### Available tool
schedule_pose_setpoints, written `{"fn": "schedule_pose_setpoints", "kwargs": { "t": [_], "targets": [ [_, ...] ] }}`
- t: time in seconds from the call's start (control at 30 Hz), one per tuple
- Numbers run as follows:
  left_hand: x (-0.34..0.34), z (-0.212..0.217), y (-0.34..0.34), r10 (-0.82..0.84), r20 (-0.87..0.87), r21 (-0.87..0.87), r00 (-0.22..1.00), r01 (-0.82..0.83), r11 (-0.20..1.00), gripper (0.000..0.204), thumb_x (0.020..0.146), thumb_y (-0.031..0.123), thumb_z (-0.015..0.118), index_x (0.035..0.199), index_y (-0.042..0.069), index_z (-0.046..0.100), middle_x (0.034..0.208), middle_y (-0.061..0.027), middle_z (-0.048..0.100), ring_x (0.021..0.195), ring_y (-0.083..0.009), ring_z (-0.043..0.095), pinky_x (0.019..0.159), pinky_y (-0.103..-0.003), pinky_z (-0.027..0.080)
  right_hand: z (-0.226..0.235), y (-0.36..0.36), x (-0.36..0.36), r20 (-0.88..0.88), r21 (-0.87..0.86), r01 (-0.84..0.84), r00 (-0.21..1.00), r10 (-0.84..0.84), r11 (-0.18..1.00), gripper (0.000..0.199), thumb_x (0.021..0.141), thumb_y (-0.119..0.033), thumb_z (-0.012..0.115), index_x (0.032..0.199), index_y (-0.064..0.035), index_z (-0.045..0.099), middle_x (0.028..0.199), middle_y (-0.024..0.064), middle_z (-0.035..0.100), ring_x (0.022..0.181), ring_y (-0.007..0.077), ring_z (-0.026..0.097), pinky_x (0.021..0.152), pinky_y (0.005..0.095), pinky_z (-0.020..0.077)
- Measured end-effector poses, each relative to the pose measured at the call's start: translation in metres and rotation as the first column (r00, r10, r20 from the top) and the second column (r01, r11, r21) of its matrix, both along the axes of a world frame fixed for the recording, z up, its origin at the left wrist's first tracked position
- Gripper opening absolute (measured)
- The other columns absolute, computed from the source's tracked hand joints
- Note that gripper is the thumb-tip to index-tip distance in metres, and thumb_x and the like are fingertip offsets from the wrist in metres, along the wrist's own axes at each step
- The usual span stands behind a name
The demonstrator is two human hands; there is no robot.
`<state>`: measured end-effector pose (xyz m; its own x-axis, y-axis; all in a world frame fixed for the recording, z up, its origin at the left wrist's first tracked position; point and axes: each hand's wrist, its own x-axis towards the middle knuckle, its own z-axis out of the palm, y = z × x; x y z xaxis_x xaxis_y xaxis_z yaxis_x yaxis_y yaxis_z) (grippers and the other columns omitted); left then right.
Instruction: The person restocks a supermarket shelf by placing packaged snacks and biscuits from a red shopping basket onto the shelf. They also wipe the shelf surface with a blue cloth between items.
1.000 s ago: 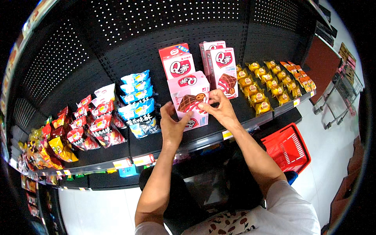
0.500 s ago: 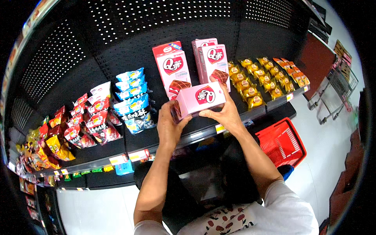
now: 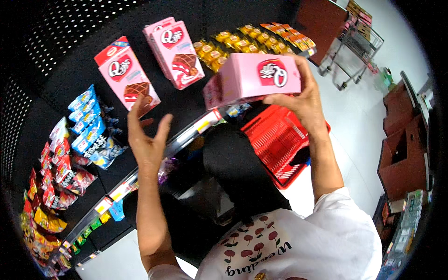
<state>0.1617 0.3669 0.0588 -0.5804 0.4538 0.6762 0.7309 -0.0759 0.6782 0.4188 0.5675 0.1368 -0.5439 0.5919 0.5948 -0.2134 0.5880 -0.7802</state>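
Black shop shelving (image 3: 196, 100) is filling the background, and a white floor is stretching off to the right of the grip. Beyond and left of the right hand (image 3: 305, 100), two more pink boxes (image 3: 175, 51) are standing upright on the shelf, with a red-topped carton (image 3: 126, 74) further left. Just below that hand a red basket (image 3: 280, 144) is sitting on the floor. Now the pink box (image 3: 254, 77): the right hand is clasping it from its right end, long axis running sideways, tilted, pale pink with a red oval badge on its face. The left hand (image 3: 147, 137) is hanging open with fingers spread, gripping nothing, well left of and lower than the box, so the right is doing all the carrying.
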Motion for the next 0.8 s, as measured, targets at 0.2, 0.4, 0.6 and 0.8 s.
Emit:
{"fn": "schedule_pose_setpoints", "kwargs": {
  "t": [0.2, 0.4, 0.6, 0.8],
  "targets": [
    [-0.016, -0.016, 0.0, -0.025, 0.203, 0.079, 0.979, 0.009, 0.997, 0.041, 0.099, 0.013, 0.067, 0.137, 0.007, 0.054, 0.116, -0.0089, 0.067, 0.099, -0.0136, 0.064, 0.074, -0.025, 0.05, -0.067, 0.055, 0.089, 0.258, -0.088, 0.164, 0.956, -0.137, 0.983, 0.073, 0.068, -0.004, 0.091, 0.13, -0.0057, 0.054, 0.121, 0.0037, 0.062, 0.117, 0.0157, 0.057, 0.103, 0.0342, 0.0487],
    [-0.024, -0.026, 0.0, -0.041, 0.296, 0.042, 0.954, 0.03, 0.999, 0.039, 0.101, 0.018, 0.065, 0.137, 0.008, 0.055, 0.108, -0.0043, 0.069, 0.088, -0.0109, 0.065, 0.068, -0.022, 0.048, -0.198, 0.103, 0.132, 0.389, -0.269, 0.133, 0.921, -0.019, 0.954, 0.067, 0.07, -0.002, 0.088, 0.126, -0.0126, 0.054, 0.118, -0.0019, 0.059, 0.115, 0.0138, 0.054, 0.102, 0.0363, 0.0492],
    [-0.027, -0.039, 0.012, -0.059, 0.285, -0.002, 0.957, 0.062, 0.998, 0.039, 0.102, 0.023, 0.062, 0.137, 0.009, 0.055, 0.106, -0.0048, 0.07, 0.084, -0.0105, 0.065, 0.068, -0.022, 0.047, -0.315, 0.133, 0.13, 0.435, -0.451, 0.093, 0.892, 0.128, 0.887, 0.071, 0.065, 0.008, 0.087, 0.126, -0.0094, 0.056, 0.12, 0.0007, 0.061, 0.117, 0.0198, 0.056, 0.106, 0.0359, 0.0452],
    [-0.028, -0.046, 0.019, -0.082, 0.298, -0.031, 0.951, 0.096, 0.995, 0.036, 0.103, 0.021, 0.06, 0.136, 0.009, 0.055, 0.105, -0.0062, 0.07, 0.084, -0.0114, 0.067, 0.067, -0.022, 0.049, -0.381, 0.144, 0.099, 0.213, -0.819, -0.055, 0.895, 0.392, 0.571, 0.074, 0.075, 0.009, 0.081, 0.139, -0.0107, 0.05, 0.131, 0.0025, 0.059, 0.127, 0.022, 0.054, 0.105, 0.0401, 0.049]
  ]
}}
